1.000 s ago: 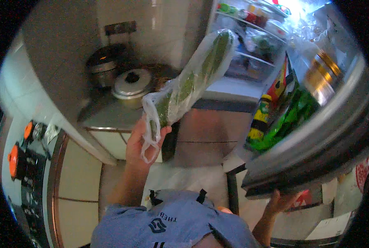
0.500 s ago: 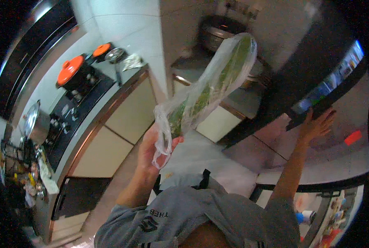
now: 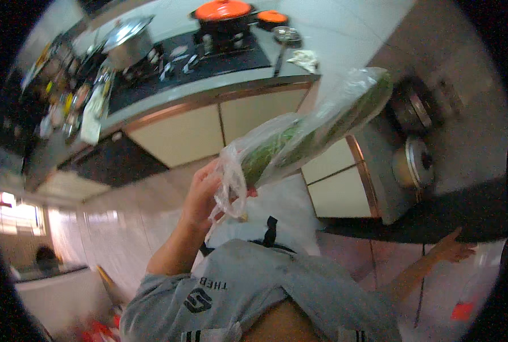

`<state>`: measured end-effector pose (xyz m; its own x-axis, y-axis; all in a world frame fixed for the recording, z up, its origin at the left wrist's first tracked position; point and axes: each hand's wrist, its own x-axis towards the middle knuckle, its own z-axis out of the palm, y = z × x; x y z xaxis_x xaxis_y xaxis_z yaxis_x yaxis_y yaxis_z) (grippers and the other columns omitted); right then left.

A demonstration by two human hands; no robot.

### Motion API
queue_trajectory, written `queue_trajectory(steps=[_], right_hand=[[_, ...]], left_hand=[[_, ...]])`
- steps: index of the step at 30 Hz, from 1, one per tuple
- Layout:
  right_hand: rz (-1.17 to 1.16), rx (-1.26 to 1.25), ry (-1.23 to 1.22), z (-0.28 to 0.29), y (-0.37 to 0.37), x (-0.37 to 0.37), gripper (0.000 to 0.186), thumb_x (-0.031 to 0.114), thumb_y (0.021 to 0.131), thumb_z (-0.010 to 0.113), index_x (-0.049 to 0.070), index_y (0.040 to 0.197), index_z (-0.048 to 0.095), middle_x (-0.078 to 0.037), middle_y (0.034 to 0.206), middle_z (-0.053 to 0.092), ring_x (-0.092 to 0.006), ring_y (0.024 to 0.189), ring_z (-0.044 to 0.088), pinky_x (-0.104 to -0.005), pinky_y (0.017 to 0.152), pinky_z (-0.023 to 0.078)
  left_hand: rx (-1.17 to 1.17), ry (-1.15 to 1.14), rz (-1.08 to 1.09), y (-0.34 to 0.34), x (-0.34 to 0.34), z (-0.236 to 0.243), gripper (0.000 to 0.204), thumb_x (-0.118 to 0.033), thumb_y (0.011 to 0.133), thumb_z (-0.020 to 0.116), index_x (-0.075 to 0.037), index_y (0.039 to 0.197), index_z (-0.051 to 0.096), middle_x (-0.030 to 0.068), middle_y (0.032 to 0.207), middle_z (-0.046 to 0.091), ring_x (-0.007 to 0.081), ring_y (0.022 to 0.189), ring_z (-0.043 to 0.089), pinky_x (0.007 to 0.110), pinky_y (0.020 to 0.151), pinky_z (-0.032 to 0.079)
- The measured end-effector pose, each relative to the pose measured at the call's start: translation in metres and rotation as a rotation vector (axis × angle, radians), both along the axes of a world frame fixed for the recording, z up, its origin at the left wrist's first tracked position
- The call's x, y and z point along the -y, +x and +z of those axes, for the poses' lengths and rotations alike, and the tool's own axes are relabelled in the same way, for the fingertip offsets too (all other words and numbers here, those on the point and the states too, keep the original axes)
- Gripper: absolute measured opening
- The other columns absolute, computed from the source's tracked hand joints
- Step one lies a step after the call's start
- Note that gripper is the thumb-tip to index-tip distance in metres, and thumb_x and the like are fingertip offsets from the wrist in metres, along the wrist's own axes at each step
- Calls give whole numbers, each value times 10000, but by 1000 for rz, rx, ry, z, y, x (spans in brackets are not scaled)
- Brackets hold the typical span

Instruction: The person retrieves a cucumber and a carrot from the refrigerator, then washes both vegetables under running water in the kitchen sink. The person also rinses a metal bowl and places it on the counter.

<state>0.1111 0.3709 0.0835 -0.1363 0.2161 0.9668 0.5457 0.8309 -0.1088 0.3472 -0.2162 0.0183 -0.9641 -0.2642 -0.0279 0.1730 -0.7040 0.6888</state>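
Note:
My left hand [image 3: 204,196] is closed round the gathered, knotted end of a clear plastic bag [image 3: 229,171]. Inside the bag lies a long green vegetable [image 3: 299,142], gourd-like in shape; its exact kind is unclear through the film. It slants up and away to the right, in front of the counter cabinets. Off to the right, my right hand [image 3: 454,249] reaches out with fingers extended and holds nothing. Its fingertips are at the edge of a dark panel [image 3: 413,228]; whether they touch it I cannot tell.
Ahead, a black gas hob [image 3: 180,57] carries an orange-lidded pot [image 3: 222,12] and a steel pot [image 3: 130,43]. A ladle [image 3: 282,45] and a crumpled cloth [image 3: 304,60] lie beside it. A rice cooker [image 3: 416,105] and a lidded pot [image 3: 416,162] stand on the right counter.
The view has swung left toward the hob. The lit opening at the right is out of sight. My left hand still holds the bag; my right hand now appears lower and farther right.

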Motion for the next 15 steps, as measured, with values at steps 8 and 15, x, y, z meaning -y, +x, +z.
queue_trajectory(steps=[8,15], right_hand=[[2611,1060,-1859,-95,40,351,863,495,823,614,60,1438,193,-176,1347,408,-314,1199,445,-488,993,399],[2441,1487,-2238,-91,112,446,661,462,879,554,103,1384,323,-83,1368,427,-273,1235,429,-497,1032,351]], left_hand=[[-69,-195,129,53,-63,-3,491,-237,890,572,28,1293,479,152,1211,567,233,1058,571,376,913,461],[212,-435,523,127,-83,-8,388,-187,899,537,-7,1242,550,92,1214,583,162,1147,501,293,952,412]])
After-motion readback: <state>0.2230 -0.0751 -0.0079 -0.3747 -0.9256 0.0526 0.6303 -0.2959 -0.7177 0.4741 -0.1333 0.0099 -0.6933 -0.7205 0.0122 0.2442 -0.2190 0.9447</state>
